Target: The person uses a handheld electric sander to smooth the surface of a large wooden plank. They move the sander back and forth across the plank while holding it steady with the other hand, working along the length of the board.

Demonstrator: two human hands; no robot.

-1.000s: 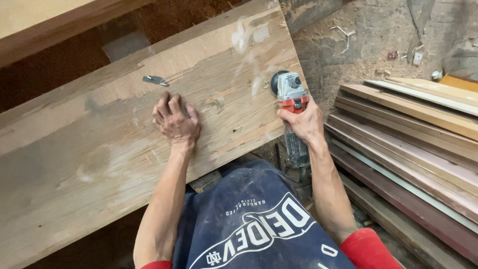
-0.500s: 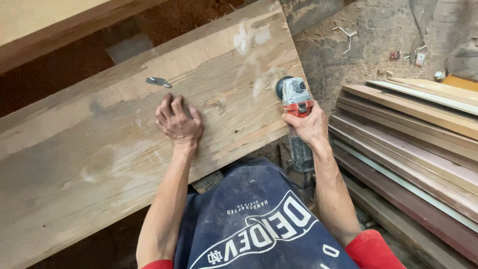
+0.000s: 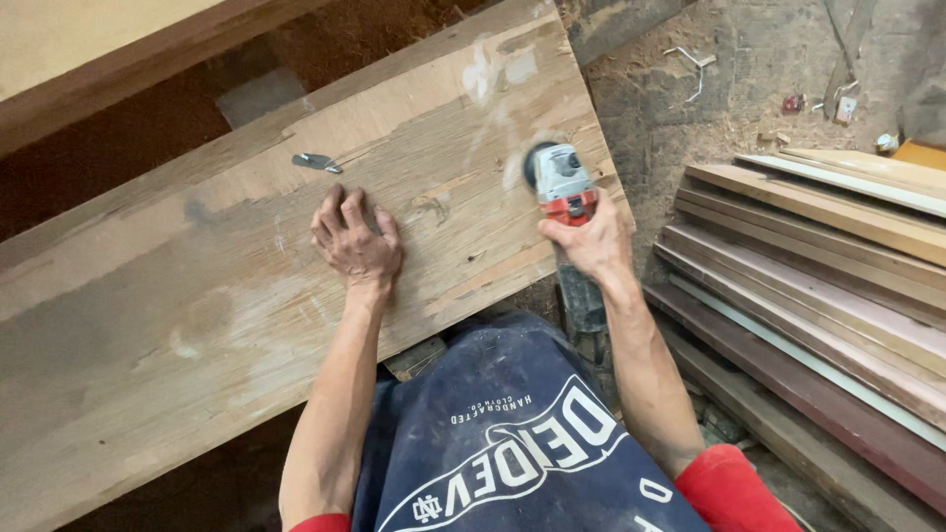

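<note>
Left hand (image 3: 357, 246) is lying flat, fingers spread, on broad worn wooden plank (image 3: 197, 305); right hand (image 3: 589, 241), its grip clamped, is holding grey-and-red angle grinder (image 3: 560, 182) at the plank's edge.

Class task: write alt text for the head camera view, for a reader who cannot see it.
A person's right hand runs a grey and red handheld grinder over a large worn wooden board, while the left hand presses flat on it. Stacked planks lie to the right on a sawdust-strewn floor.

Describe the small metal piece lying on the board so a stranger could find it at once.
Start at the wide plywood board. The left hand presses flat on it; just beyond its fingertips lies the small metal piece. It is grey, shiny and flat, unlike the red-and-grey grinder in the right hand.
</note>
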